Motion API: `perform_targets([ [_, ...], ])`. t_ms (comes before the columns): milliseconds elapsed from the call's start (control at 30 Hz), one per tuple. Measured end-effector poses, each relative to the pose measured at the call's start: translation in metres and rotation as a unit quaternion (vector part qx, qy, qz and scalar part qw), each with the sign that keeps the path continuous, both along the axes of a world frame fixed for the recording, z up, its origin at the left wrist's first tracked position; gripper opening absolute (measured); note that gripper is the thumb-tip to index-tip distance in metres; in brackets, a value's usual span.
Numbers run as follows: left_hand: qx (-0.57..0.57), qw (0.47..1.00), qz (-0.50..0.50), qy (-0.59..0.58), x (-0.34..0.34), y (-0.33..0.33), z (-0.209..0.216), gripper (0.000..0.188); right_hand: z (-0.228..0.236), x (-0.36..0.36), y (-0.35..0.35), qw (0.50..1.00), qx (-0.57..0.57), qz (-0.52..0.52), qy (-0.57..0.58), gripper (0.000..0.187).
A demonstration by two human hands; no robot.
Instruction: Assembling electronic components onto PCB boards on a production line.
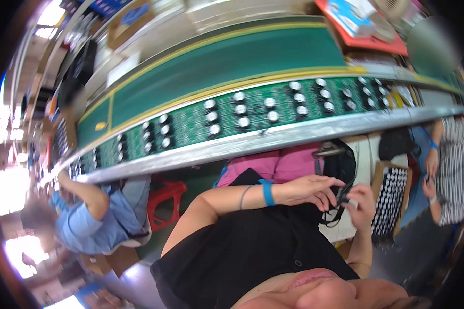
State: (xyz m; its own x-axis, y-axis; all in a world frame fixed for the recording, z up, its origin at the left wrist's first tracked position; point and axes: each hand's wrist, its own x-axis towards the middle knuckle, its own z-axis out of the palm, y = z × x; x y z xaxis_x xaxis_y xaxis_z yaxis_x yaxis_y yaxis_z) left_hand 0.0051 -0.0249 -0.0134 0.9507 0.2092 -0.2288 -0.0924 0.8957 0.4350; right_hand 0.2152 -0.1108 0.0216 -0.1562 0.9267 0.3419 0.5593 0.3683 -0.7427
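Observation:
My left hand (309, 191), with a blue band on its wrist, reaches across in front of my body with its fingers apart and loosely bent. Facing it, my right hand (362, 207) pinches a small black part (345, 194), too blurred to name, close to the left fingertips. A black bag (340, 160) with a strap lies just beyond my hands, beside pink cloth (294, 164). To the right is a cardboard box (391, 198) filled with rows of black cylindrical capacitors with pale tops.
Past a metal rail (273, 135), green circuit boards (188, 127) carrying upright capacitors line a green conveyor (232, 49). A red stool (166, 202) and a person in blue (100, 221) are at left. Another person in stripes (452, 175) works at right. A red tray (363, 38) sits far right.

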Motion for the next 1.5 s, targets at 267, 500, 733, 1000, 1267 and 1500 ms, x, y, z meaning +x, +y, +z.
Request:
perform_targets([
  [267,0.02,0.995,0.098,-0.027,-0.022,-0.015,-0.003,0.04,0.022,-0.036,0.035,0.979,-0.051,0.191,-0.049,0.034],
  [500,0.071,0.994,0.078,-0.019,-0.015,-0.02,0.003,0.032,0.057,-0.043,0.071,0.924,0.172,0.239,-0.246,0.026],
  [733,0.051,0.996,0.036,-0.059,-0.019,-0.016,-0.001,0.026,0.073,-0.026,0.093,0.884,0.144,0.332,-0.296,0.022],
  [1000,0.118,0.982,0.094,-0.112,-0.033,-0.005,0.017,0.032,0.068,0.0,0.103,0.904,0.114,0.346,-0.223,0.026],
  [1267,0.327,0.924,0.2,-0.006,-0.036,-0.001,0.026,0.027,0.056,-0.008,0.097,0.985,-0.072,0.12,-0.097,0.022],
  [1500,0.654,0.629,0.388,0.161,-0.038,0.005,0.025,0.021,0.041,-0.064,0.068,0.962,0.052,0.119,-0.239,0.016],
])
